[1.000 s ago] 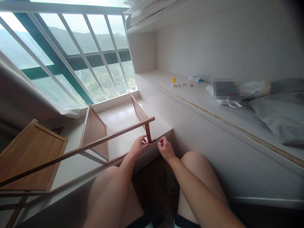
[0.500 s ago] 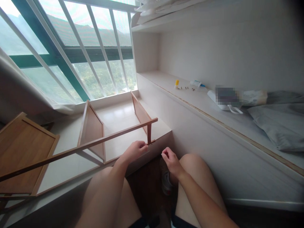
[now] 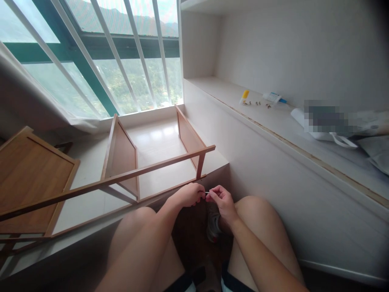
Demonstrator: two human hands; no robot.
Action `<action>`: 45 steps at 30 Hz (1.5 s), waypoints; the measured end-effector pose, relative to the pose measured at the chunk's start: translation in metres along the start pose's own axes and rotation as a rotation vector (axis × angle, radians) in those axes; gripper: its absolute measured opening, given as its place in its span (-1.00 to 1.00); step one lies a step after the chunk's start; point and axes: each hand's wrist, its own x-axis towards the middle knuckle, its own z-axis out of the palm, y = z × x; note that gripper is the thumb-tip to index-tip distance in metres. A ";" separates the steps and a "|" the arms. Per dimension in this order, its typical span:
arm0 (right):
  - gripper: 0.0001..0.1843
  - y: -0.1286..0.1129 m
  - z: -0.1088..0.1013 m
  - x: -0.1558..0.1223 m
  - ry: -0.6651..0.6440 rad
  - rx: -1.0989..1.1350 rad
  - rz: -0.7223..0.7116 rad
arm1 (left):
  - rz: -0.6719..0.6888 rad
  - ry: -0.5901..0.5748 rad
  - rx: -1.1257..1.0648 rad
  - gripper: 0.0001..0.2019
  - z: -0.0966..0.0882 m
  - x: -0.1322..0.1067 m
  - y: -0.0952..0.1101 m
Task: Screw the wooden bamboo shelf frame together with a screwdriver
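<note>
My left hand (image 3: 191, 194) is closed, its fingers pinched at one end of a short, thin, pale rod-like piece (image 3: 207, 192). At the other end, the thumb and fingertips of my right hand (image 3: 221, 200) close on it. Most of this small piece is hidden by my fingers, so its kind cannot be made out. Both hands hang between my knees, just this side of the corner of a wooden rack (image 3: 164, 165) lying on its side. Neither hand touches the rack.
On the right ledge (image 3: 231, 97) lie a yellow-capped container (image 3: 244, 96), several small screws (image 3: 258, 103), a tube with a blue cap (image 3: 275, 97) and a white item with a strap (image 3: 343, 140). A barred window (image 3: 121, 77) stands behind the rack.
My left hand has moved right until its fingers meet the piece at my right hand. The right hand has shifted slightly right in view. The whole view has tilted a little downward.
</note>
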 end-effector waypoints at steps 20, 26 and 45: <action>-0.59 0.006 -0.003 0.009 -0.230 -0.685 -0.156 | -0.088 0.128 -0.096 -0.68 -0.011 0.003 -0.010; -0.63 0.007 0.003 0.016 -0.093 -1.048 -0.249 | -0.026 0.472 0.157 -0.67 -0.029 0.000 -0.011; -0.61 0.014 0.014 0.023 -0.045 -1.290 -0.195 | 0.006 0.474 0.058 -0.55 -0.022 0.025 -0.025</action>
